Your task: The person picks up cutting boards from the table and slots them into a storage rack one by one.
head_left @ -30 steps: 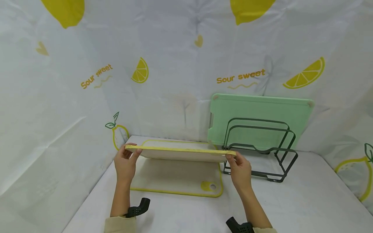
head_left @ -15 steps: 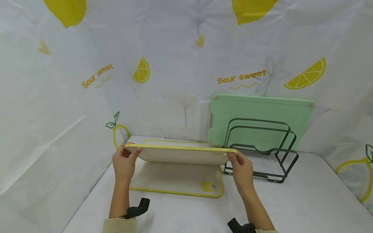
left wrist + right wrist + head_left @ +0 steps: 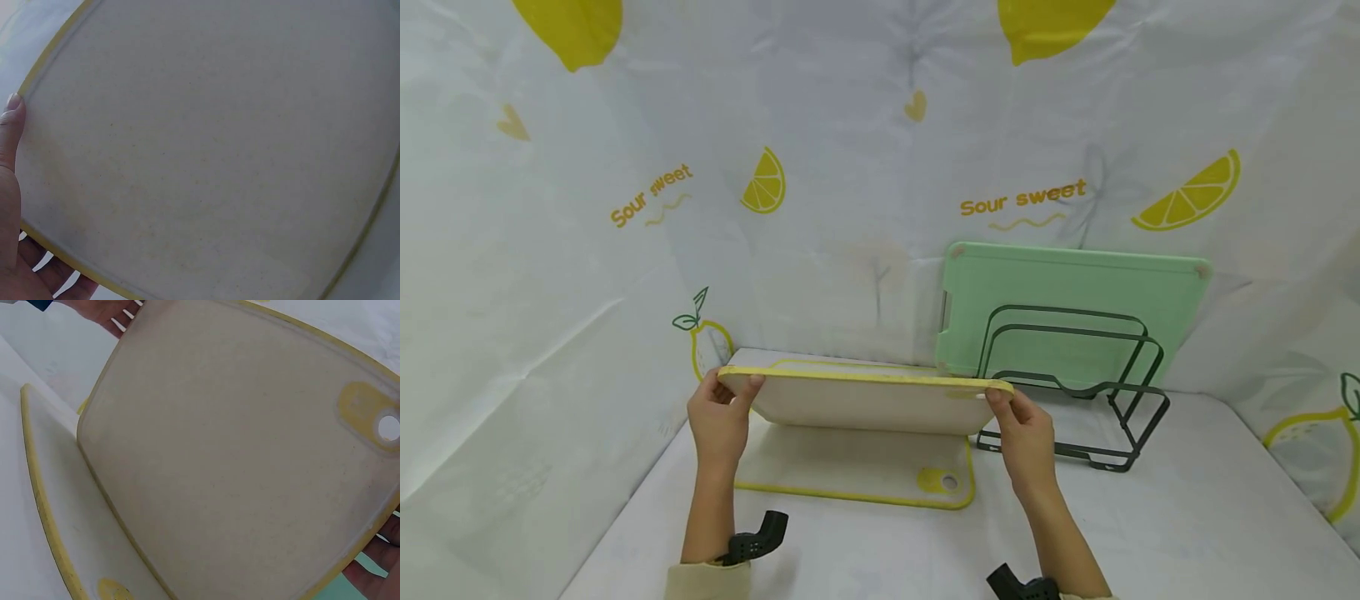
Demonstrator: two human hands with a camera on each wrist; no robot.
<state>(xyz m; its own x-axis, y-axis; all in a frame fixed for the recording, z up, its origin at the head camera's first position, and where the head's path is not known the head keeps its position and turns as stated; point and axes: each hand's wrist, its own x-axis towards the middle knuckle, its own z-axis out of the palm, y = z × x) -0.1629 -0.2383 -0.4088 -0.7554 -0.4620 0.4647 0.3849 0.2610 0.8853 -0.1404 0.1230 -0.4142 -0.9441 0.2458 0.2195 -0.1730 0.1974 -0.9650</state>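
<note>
Tilting up a touch more, the yellow-rimmed beige cutting board stays gripped by left hand and right hand over the white table, lemon-print curtain behind.

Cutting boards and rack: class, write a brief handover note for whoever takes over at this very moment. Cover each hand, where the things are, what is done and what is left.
Left hand: grips the left end of the lifted yellow-edged board.
Right hand: grips its right end. The board is in the air, tilted, over the table.
A second yellow-edged board lies flat on the table beneath it.
The dark wire rack stands to the right with its front slots bare; a green board stands upright at its back, whether slotted in or against the wall behind cannot be told.
Done: one yellow-edged board lifted.
Left, probably: stand both yellow-edged boards in the rack.
</note>
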